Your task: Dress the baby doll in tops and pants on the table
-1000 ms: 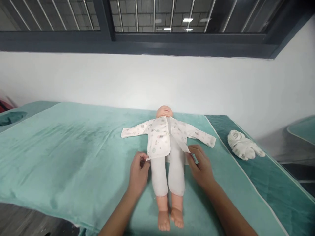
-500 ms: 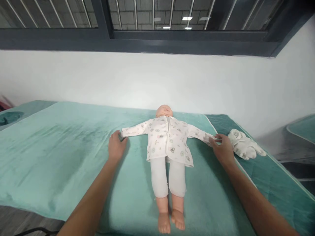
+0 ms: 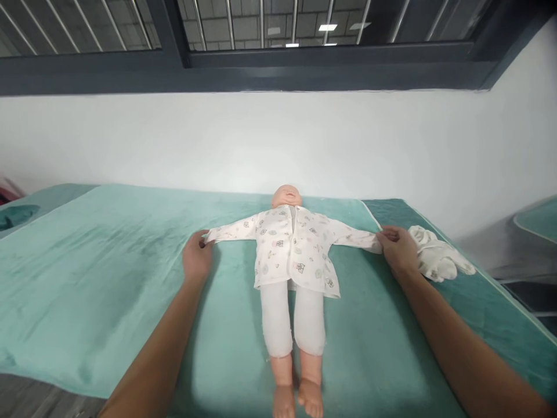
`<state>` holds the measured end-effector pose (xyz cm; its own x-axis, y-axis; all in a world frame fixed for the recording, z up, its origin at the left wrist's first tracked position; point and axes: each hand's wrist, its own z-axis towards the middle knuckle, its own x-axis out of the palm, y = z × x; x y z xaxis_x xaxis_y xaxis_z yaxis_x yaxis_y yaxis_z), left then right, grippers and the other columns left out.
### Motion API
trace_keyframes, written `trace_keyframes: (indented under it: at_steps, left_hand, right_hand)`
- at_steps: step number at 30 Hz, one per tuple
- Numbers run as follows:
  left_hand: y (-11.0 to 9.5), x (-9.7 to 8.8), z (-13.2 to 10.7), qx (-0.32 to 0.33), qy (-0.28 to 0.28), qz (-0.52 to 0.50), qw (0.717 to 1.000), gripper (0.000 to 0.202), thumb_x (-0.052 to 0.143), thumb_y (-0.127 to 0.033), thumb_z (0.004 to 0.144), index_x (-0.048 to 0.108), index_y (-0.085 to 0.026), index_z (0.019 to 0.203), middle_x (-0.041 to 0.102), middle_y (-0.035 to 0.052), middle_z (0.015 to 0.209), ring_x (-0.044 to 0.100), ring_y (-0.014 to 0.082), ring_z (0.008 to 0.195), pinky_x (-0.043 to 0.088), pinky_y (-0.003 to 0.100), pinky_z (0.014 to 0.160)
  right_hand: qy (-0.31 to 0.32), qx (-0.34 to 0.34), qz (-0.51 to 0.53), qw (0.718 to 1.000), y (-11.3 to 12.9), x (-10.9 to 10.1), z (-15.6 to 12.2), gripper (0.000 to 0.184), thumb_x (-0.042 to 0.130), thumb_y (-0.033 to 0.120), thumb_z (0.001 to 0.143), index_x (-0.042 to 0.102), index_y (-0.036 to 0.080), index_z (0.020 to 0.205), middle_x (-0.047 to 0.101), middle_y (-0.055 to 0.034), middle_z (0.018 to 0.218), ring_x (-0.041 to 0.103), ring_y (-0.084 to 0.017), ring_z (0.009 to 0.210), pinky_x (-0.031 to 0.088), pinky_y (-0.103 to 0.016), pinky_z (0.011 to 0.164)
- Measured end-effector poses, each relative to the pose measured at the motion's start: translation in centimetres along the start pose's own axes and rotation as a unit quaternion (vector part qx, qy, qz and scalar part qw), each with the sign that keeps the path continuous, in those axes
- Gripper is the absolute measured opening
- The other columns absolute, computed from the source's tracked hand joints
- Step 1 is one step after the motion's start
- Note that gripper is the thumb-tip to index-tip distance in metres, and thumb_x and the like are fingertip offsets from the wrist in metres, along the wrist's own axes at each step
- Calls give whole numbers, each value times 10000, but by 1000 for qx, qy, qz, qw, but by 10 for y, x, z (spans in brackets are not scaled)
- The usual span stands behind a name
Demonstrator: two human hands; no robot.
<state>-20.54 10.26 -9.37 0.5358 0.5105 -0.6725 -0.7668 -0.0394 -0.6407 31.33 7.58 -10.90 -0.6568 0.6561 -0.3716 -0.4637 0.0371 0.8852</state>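
Observation:
A baby doll lies on its back on the green bed cover, head toward the wall and bare feet toward me. It wears a white printed baby shirt, and both sleeves are stretched out sideways. White cloth covers its thighs and knees. My left hand pinches the cuff of the sleeve on the left. At the other side, my right hand is closed on the opposite sleeve's cuff. The doll's own hands are not visible.
A crumpled white printed cloth lies just right of my right hand on a darker green strip. The light green bed cover spreads to the left. Behind the bed stand a white wall and a dark window frame.
My left hand has closed on its cuff and moved slightly left. The right fingers have tightened on the other cuff, and both sleeves look straighter. The view has shifted a little.

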Motion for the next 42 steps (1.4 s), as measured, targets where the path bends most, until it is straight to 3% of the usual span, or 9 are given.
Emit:
trace_keyframes:
  at_steps: [6,9,12,15,19,25,31,36,42]
  left_hand:
    - [0,1,-2,23,1,36,999,406,504,-203,756,661,-217,1130,657,59,929,603,221,839,474,326,797]
    - [-2,0,-1,6,7,5,1000,433,513,-180,738,654,-218,1147,678,52,980,617,214,887,475,330,861]
    - [-5,-2,-2,-23,6,-57,998,446,524,-188,742,644,-224,1169,688,40,1006,624,204,930,472,328,898]
    - [-11,-6,-3,-50,-5,-119,992,406,565,-265,760,652,-220,1154,687,40,1018,623,201,949,477,317,885]
    - [-17,-8,-4,-76,1,-145,986,430,612,-397,763,660,-206,1145,693,53,1031,622,186,858,485,314,825]
    - [-14,-8,-2,-65,6,-105,992,411,622,-361,743,669,-223,1127,710,37,1044,578,159,743,469,306,754]
    - [-9,-6,-2,-61,-20,-129,990,505,607,-282,751,581,-232,1253,702,38,1108,579,138,714,489,286,726]
    - [-10,-5,-3,-70,-20,-127,989,446,596,-259,764,602,-197,1205,695,64,1108,638,167,856,511,300,804]
    - [-9,-3,-3,-79,-22,-126,989,392,593,-291,785,624,-186,1162,698,79,1101,646,191,921,509,322,857]
  right_hand:
    - [-23,9,6,1000,-5,3,5,328,629,354,766,598,175,1040,680,-150,1041,649,-234,908,504,-355,814]
    - [-31,20,-63,997,-7,2,5,362,618,362,764,612,139,1049,680,-169,1049,651,-252,910,505,-372,808]
    - [-36,35,-133,990,-7,-5,5,405,606,422,770,632,121,1040,692,-156,949,642,-284,877,485,-430,829]
    - [0,42,-157,987,-4,-10,2,416,609,473,764,659,138,1005,691,-126,843,632,-301,843,464,-460,825]
    - [57,24,-129,990,2,-7,-3,423,633,419,744,659,153,1072,704,-112,897,638,-253,814,483,-382,770]
    - [72,-35,11,997,2,4,-2,497,572,319,768,586,180,1245,672,-123,1193,621,-195,789,496,-341,733]
    - [84,-59,-56,993,-5,5,3,472,544,250,766,614,197,1231,670,-103,1172,586,-186,750,478,-371,795]
    - [46,-48,-145,987,-10,5,2,411,511,238,785,631,168,1172,681,-140,1103,622,-218,812,465,-380,838]
    - [-37,-74,-154,985,-3,0,-1,329,547,297,767,645,132,1033,640,-155,1043,590,-246,845,458,-450,895]
